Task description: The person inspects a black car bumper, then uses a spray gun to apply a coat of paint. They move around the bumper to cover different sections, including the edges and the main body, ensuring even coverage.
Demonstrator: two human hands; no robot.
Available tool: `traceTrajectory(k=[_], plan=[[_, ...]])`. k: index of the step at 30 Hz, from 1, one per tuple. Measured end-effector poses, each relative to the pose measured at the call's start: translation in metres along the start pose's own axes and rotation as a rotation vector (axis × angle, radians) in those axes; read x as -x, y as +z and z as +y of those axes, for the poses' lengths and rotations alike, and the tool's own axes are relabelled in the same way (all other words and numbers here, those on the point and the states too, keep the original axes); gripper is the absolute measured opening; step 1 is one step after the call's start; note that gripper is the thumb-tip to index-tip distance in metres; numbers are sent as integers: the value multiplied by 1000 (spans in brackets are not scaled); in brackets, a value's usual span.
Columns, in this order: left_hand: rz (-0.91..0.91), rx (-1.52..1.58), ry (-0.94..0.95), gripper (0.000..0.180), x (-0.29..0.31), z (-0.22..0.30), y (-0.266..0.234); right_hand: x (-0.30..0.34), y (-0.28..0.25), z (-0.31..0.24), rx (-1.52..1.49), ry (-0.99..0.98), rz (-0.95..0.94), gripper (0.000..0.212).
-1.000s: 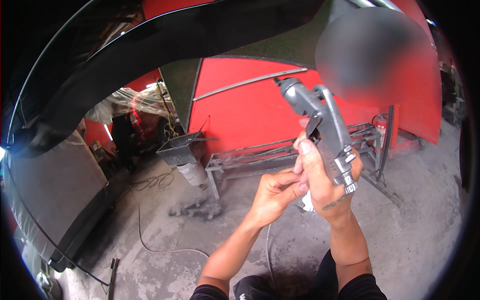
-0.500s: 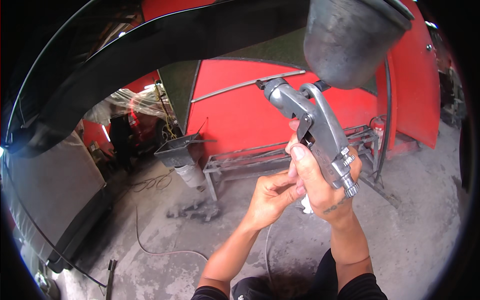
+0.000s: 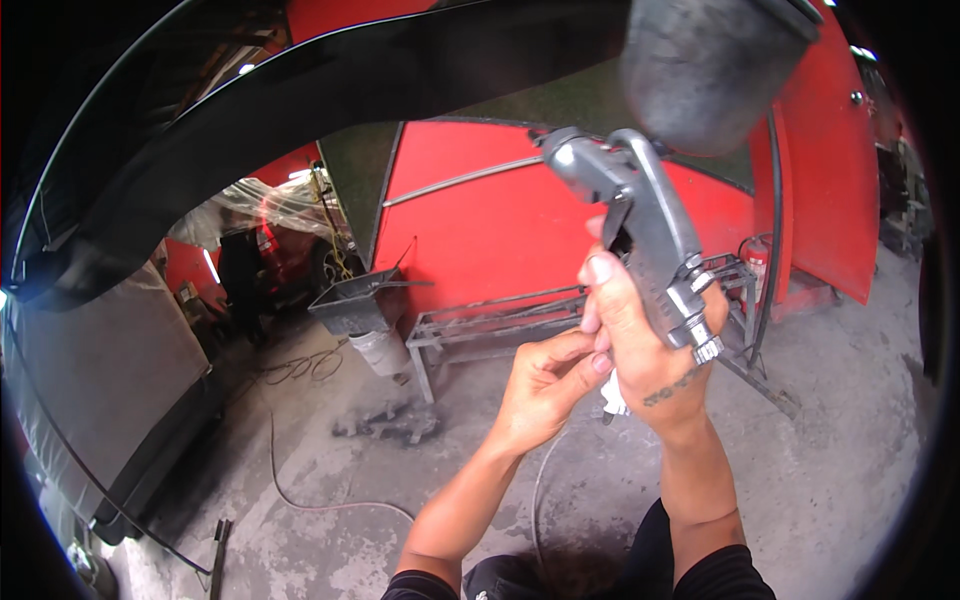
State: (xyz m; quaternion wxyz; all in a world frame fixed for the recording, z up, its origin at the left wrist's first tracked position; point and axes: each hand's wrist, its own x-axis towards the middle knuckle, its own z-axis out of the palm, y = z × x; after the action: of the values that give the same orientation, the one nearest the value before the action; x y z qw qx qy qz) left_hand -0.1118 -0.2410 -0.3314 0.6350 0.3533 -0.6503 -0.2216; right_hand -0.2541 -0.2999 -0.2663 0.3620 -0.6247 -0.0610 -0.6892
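My right hand [image 3: 645,365] is wrapped round the handle of a grey metal spray gun [image 3: 655,225], which tilts up and to the left. A dark metal paint cup [image 3: 705,75] sits at the gun's upper right, partly cut off by the top of the view. Just left of the grip, my left hand [image 3: 550,385] is closed in a pinch by the handle's lower end; what its fingertips hold is hidden. Below the hands a bit of white cloth or paper [image 3: 614,397] shows. A thin hose [image 3: 538,490] runs up from below toward the hands.
A red panel [image 3: 480,215] stands ahead behind a low metal frame [image 3: 500,325]. A dark tray [image 3: 360,300] rests over a white bucket [image 3: 380,350]. A fire extinguisher [image 3: 755,262] stands at right. Hose [image 3: 340,505] crosses the stained concrete floor; a covered vehicle [image 3: 110,370] is at left.
The spray gun has shifted slightly right, its front end swinging right and its cup rising a little. My right hand turned with it; my left hand stays nearly in place.
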Motion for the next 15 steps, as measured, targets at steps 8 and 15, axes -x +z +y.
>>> traceTrajectory(k=[8, 15], plan=[[-22, -23, 19, 29, 5, 10, -3, 2, 13, -6, -2, -36, 76, 28], [23, 110, 81, 30, 6, 2, -16, -11, 31, -15, 65, -55, 39, 20]])
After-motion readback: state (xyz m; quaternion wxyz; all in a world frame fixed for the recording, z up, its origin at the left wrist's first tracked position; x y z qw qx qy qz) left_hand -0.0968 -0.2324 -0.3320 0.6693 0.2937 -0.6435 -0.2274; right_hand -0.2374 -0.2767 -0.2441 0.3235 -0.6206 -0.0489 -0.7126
